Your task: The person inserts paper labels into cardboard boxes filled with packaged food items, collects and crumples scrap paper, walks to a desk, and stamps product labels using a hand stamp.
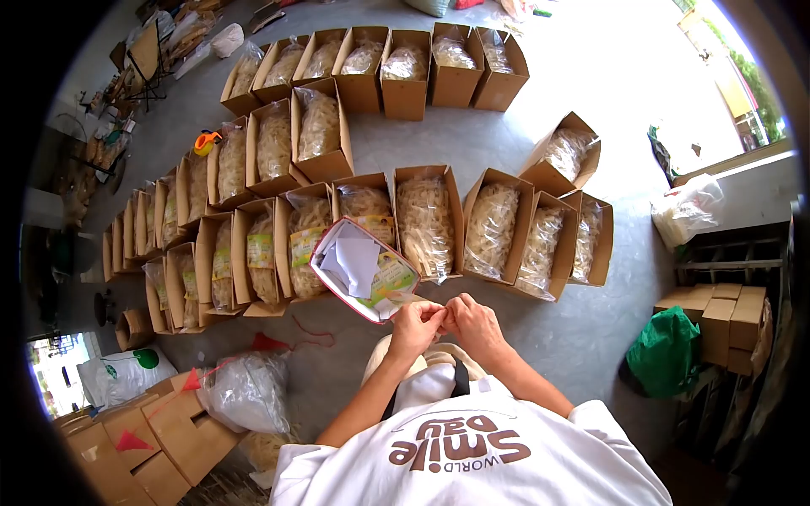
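My left hand (417, 327) and my right hand (472, 325) meet in front of my body, fingertips pinched together. Whatever is between them is too small to make out. Just beyond my left hand is a shallow red-rimmed box (319, 268), tilted, its near edge by my knuckles. Inside it lie white paper slips (351, 263) and green-and-yellow printed labels (391, 278). Past my hands stands an open carton (456, 221) with a clear bag of pale, dry-looking strips (424, 221). Some bags to the left, such as this bag (309, 240), carry a similar green-and-yellow label.
Several open cartons with bags (361, 88) stand in rows on the grey floor (506, 139). An orange tape dispenser (205, 142) rests on a left carton. A green bag (665, 352) and stacked brown boxes (717, 325) are at right. Flattened cardboard (181, 426) lies at lower left.
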